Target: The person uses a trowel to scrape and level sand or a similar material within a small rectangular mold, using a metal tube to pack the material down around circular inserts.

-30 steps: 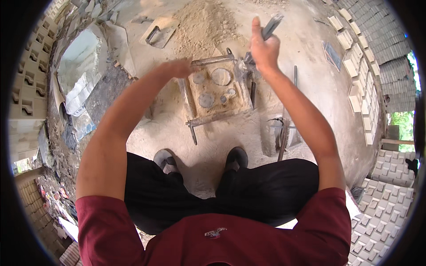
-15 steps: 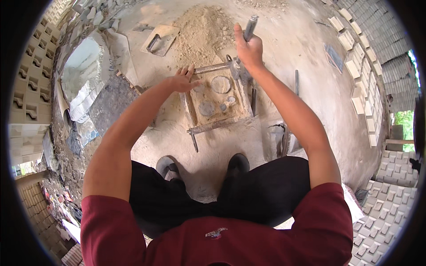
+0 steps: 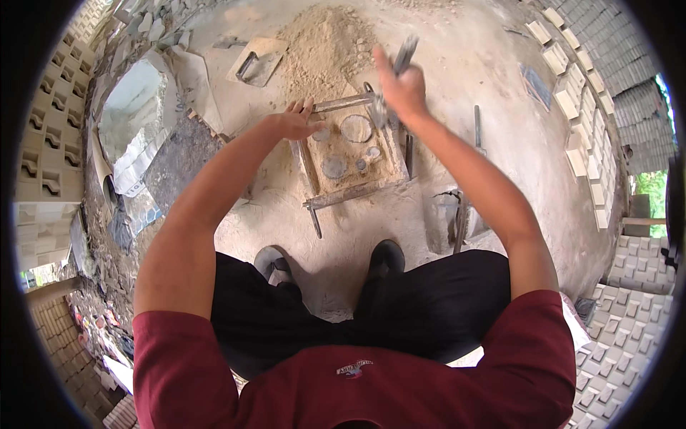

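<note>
A square frame (image 3: 350, 196) packed with tan sand lies on the floor in front of my feet. Several round discs of different sizes, among them a large pale disc (image 3: 356, 129) and a grey disc (image 3: 334, 168), sit in the sand. My left hand (image 3: 294, 123) lies over the frame's far left corner, fingers apart, the thumb reaching over the sand. Gripped in my right hand (image 3: 404, 91) is a hammer (image 3: 406, 54) with a grey handle. Its blurred head is over the frame's far right corner; whether it touches I cannot tell.
Beyond the frame rises a heap of sand (image 3: 325, 46), with a handled float (image 3: 259, 63) left of it. A broken white tub (image 3: 136, 118) stands at the left. Pale blocks (image 3: 564, 89) line the right, and a metal bar (image 3: 477, 127) lies nearer.
The hammer has shifted slightly in my right hand's swing and its head is now blurred. My left hand stays at the same corner of the frame.
</note>
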Action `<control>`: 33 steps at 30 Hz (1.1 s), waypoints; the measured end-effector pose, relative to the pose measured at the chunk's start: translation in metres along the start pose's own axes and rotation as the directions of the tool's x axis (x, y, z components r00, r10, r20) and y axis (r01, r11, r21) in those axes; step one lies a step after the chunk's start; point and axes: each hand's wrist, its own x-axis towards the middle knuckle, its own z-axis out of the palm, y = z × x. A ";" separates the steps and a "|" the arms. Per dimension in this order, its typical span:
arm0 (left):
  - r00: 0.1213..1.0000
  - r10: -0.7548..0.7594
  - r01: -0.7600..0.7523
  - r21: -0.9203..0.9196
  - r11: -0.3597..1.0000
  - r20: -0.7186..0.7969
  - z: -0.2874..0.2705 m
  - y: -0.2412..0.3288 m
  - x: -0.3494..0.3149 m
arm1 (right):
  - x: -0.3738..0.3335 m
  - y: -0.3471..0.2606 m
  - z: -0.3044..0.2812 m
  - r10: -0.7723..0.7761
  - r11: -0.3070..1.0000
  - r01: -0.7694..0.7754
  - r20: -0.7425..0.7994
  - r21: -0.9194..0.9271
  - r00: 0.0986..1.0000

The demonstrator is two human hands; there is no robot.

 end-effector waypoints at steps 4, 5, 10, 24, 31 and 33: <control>0.999 0.004 -0.006 0.043 0.999 0.050 -0.016 0.012 -0.005 | -0.012 0.009 -0.003 -0.052 0.994 0.053 0.012 -0.094 0.999; 0.998 0.007 -0.009 0.041 0.999 0.055 -0.018 0.014 -0.007 | -0.012 0.005 -0.005 -0.078 0.995 0.076 -0.028 -0.060 0.997; 0.997 0.016 -0.017 0.018 1.000 0.072 -0.022 0.024 -0.011 | -0.030 0.022 -0.010 -0.057 0.992 0.051 -0.047 -0.119 0.997; 0.997 0.070 -0.072 0.149 0.986 0.015 -0.011 0.011 -0.022 | -0.071 0.016 -0.022 0.014 0.997 -0.022 -0.114 -0.067 0.993; 0.999 0.025 -0.036 0.265 0.964 0.044 -0.016 0.024 -0.022 | -0.092 0.015 -0.031 0.020 0.989 -0.032 -0.078 -0.147 0.997; 0.998 0.020 -0.036 0.263 0.964 0.064 -0.021 0.023 -0.022 | -0.098 0.019 -0.033 0.006 0.982 -0.016 -0.053 -0.189 0.999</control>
